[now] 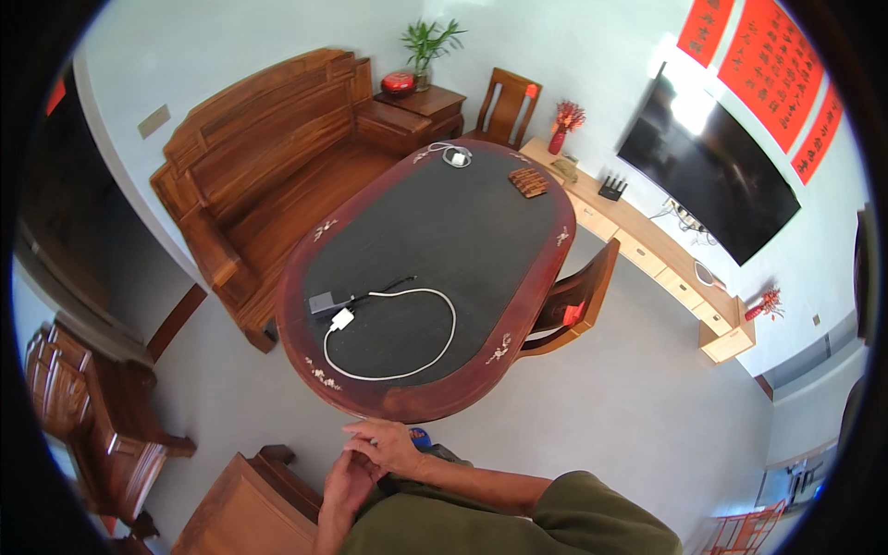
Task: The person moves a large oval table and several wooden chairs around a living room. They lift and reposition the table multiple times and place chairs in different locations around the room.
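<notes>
My right hand (393,445) and my left hand (350,477) meet in front of my waist, close to the near end of an oval wooden table (409,402). Fingers of the right hand rest across the left, partly hiding it; no object shows between them. On the table's dark top lies a grey rectangular device (327,304) with a short black cable (388,286). Beside it is a white plug adapter (342,318), from which a white cable (454,326) loops round. Farther off are a small white charger (458,159) with a coiled cord and a brown slatted mat (528,182).
A wooden bench (277,152) flanks the table's left side. One wooden chair (583,305) stands at its right, another (510,104) behind. A low cabinet (638,253) runs below a wall television (707,159). Near my left are a wooden piece of furniture (243,510) and an armchair (104,423).
</notes>
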`<state>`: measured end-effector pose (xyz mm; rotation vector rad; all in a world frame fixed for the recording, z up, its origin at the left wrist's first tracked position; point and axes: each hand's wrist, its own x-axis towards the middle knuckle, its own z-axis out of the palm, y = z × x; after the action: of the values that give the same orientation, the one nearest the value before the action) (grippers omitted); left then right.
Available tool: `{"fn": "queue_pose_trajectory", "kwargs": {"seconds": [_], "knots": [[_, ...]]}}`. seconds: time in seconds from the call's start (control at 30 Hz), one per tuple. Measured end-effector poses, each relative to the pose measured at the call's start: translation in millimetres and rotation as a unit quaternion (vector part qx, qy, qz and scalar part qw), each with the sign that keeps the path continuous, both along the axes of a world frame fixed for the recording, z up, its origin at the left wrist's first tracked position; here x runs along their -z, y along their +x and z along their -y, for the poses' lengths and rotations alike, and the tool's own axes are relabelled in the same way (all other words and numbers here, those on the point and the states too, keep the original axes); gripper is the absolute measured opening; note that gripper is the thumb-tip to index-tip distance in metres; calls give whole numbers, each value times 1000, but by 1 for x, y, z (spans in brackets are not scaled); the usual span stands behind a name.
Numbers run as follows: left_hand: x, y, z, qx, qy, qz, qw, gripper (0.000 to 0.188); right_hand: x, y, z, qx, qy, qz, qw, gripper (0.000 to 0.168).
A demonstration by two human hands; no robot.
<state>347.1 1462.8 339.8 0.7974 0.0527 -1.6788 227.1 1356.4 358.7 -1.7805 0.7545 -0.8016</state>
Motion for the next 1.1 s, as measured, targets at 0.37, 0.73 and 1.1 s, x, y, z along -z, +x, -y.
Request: {"fn": "queue_pose_trajectory", "kwargs": {"seconds": [0.37, 0.73, 1.1], "knots": [[4, -16, -23, -48, -97, -80, 991, 37, -11, 3, 0, -52, -183, 74, 979, 25], [17, -24, -29, -98, -54, -98, 989, 29, -6, 2, -5, -146, -132, 18, 980, 22], [56, -6, -58, -136, 85, -11, 987, 22, 45, -59, 12, -192, -54, -288, 936, 21]]}}
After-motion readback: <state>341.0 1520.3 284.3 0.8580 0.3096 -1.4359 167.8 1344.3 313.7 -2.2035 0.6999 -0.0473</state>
